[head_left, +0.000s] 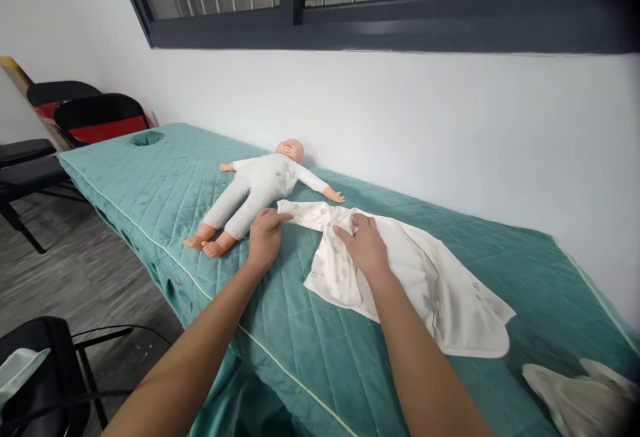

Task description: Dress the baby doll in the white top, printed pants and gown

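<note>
Off-white cloth [580, 397], near right, is cut off; the left hand [266, 233] pinches a garment [410, 263] by its sleeve [310, 213], the half-curled right hand [367, 247] touches it, grip unclear.

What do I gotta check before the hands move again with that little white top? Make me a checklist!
1. Left hand at the sleeve: ok, its fingers touch the outer end.
2. Right hand on the white top: ok, it touches near where that sleeve joins.
3. Top lying smooth: not ok, there are folds on the side away from the doll.
4. Baby doll lying steady: ok, it is on its back on the green cover.
5. Firm pinch on the cloth: cannot tell, the hands hide their own grip.
</note>
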### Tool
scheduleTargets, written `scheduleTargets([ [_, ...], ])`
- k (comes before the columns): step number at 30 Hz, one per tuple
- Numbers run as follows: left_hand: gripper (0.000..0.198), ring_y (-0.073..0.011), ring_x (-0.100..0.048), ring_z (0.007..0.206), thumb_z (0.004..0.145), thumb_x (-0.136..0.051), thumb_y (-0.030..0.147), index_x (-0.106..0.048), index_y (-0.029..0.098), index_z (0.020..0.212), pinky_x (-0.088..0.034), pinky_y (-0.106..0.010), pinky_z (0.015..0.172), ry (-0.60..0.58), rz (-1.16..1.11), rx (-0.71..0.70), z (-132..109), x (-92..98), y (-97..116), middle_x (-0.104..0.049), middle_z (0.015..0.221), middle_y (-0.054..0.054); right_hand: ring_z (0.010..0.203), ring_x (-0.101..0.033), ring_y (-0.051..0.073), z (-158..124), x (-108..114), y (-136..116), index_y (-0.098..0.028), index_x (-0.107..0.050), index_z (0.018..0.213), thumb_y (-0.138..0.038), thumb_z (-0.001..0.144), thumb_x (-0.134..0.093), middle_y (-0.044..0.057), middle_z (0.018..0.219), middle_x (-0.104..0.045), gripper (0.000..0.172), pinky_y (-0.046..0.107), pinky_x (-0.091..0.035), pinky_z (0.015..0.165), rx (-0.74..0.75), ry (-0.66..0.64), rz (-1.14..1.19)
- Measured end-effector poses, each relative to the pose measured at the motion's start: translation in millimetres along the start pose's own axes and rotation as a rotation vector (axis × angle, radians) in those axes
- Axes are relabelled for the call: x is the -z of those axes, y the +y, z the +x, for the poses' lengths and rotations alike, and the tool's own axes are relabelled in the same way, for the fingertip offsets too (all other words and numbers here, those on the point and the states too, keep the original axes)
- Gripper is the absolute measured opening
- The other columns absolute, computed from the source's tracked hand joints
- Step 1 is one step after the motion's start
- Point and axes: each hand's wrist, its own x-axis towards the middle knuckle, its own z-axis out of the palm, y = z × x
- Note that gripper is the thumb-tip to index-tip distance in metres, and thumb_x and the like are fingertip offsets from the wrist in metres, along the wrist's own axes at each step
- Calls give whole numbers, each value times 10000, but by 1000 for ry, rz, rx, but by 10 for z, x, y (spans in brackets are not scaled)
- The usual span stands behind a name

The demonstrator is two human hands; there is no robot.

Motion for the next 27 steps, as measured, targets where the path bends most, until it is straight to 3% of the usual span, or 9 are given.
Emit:
scheduleTargets([
  [2,335,-192,-601,977,879,-433,95,-743,222,905,-504,-357,919,49,20,-24,122,-37,-62,-702,898,-37,1062,-592,250,-12,-10,-26,-213,-507,1271,-527,839,-587,107,1248,-544,540,319,-455,752,22,-17,-46],
  [5,339,-202,-573,1037,871,-419,72,-729,210,870,-496,-354,938,91,74,-48,249,-119,-149,-708,952,-48,1011,-607,243,14,3,4,-192,-518,1256,-337,861,-540,116,1187,-583,422,320,-446,766,-28,-9,-65],
  [9,364,-234,-538,1035,825,-410,12,-716,206,858,-480,-362,933,88,249,-53,285,-197,-208,-673,905,-67,950,-620,246,76,65,96,-183,-540,1237,-216,854,-460,101,1028,-653,393,327,-434,770,-109,-9,-68],
  [13,408,-273,-480,1181,806,-415,-5,-703,206,1002,-423,-417,1002,122,451,-71,205,-220,-133,-567,1261,-110,942,-627,269,96,134,133,-172,-549,1244,-235,853,-447,120,990,-675,409,340,-431,747,-181,-16,-84],
  [15,387,-288,-453,1242,834,-433,27,-679,195,1081,-391,-442,1028,58,480,-159,162,-228,-62,-514,1361,-124,908,-635,274,99,168,149,-185,-565,1232,-260,845,-460,122,975,-686,408,345,-428,728,-225,-32,-87],
  [18,335,-260,-485,1231,891,-452,108,-642,196,1153,-392,-407,1010,-237,435,-372,132,-246,33,-582,1308,-105,883,-641,275,112,219,203,-213,-586,1215,-295,827,-478,108,968,-700,411,345,-423,708,-275,-53,-62],
  [20,290,-234,-533,1155,932,-447,183,-639,203,1149,-410,-376,953,-388,415,-424,135,-261,69,-646,1195,-85,860,-646,260,127,249,256,-229,-597,1196,-305,821,-475,83,955,-710,401,333,-425,692,-284,-63,-30],
  [23,252,-230,-564,1038,962,-447,296,-666,202,1044,-411,-375,890,-445,466,-350,150,-290,84,-677,1053,-75,833,-650,243,147,278,328,-238,-601,1176,-304,818,-465,58,945,-719,389,322,-431,674,-299,-66,-1],
  [27,317,-258,-565,989,978,-426,341,-677,184,863,-389,-403,859,-398,622,-204,156,-348,61,-679,928,-95,885,-648,253,153,284,356,-246,-601,1178,-300,820,-461,55,986,-721,389,336,-437,715,-308,-71,-7],
])
